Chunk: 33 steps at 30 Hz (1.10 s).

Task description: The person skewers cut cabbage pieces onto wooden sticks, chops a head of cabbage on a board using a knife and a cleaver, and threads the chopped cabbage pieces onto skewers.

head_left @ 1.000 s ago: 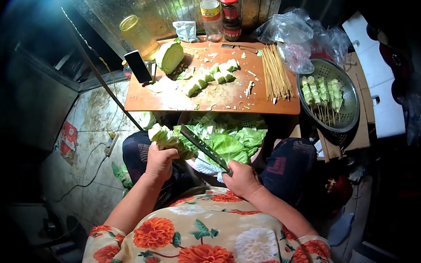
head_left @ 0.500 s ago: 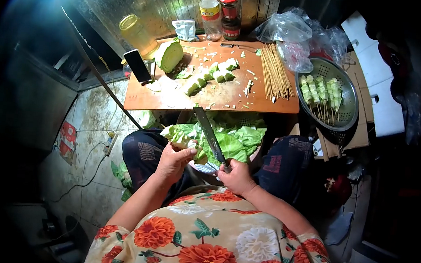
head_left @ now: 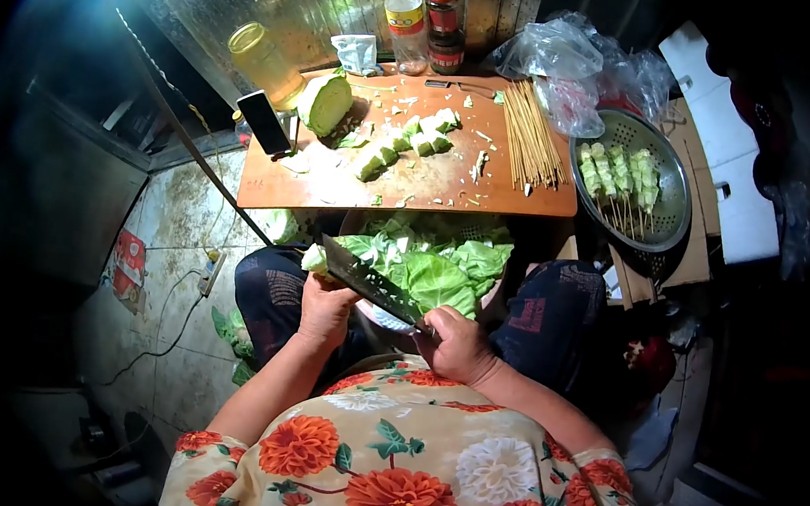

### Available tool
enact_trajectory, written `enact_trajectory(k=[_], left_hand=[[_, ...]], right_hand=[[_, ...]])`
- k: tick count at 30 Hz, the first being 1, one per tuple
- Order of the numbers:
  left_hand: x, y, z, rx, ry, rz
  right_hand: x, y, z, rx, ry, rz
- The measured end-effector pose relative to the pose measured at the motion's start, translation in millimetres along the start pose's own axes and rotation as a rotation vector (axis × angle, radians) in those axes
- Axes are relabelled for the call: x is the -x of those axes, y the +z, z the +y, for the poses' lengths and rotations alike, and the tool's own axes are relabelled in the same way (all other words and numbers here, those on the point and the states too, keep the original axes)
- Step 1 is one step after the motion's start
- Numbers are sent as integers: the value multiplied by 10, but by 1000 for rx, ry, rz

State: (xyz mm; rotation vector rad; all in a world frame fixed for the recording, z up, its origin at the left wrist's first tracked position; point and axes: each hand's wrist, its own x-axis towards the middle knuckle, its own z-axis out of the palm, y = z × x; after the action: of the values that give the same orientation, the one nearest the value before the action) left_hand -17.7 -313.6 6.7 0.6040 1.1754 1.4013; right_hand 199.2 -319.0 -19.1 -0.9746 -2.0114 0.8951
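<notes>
My right hand (head_left: 456, 345) is closed round the handle of a broad dark kitchen knife (head_left: 376, 286). Its blade slants up to the left, across the top of my left hand (head_left: 325, 312). That hand grips a piece of cabbage (head_left: 314, 259), mostly hidden behind the blade; only a pale green end shows. Whether the edge touches the cabbage I cannot tell. Below and beyond the blade, a basin between my knees holds loose cabbage leaves (head_left: 436, 276) and small pale scraps.
On the wooden board (head_left: 277, 186) lie a cut cabbage head (head_left: 324, 105), cabbage chunks (head_left: 404, 145), a phone (head_left: 264, 124) and bamboo skewers (head_left: 533, 139). A metal colander (head_left: 681, 194) with skewered cabbage (head_left: 620, 175) stands at right. Bottles and jars line the back.
The knife has swung left and flatter, its blade now in front of the cabbage piece in my left hand. My left hand has turned, and less of that piece shows.
</notes>
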Motion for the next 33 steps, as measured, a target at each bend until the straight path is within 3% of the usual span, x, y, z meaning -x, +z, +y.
enact_trajectory(k=[11,14,17,24,33], left_hand=[[38,-10,9,-103,49,99],[-14,-221,70,-128,89,122],[-46,-263,289,-103,167,140],[-59,-110,324,-32,-131,177],[-42,-50,148,-4,-164,112]], right_hand=[[50,17,62,38,43,-67],[72,-1,92,55,165,-158],[64,-14,94,139,512,-282],[23,-27,23,-60,327,-152],[47,16,89,-31,229,-112]])
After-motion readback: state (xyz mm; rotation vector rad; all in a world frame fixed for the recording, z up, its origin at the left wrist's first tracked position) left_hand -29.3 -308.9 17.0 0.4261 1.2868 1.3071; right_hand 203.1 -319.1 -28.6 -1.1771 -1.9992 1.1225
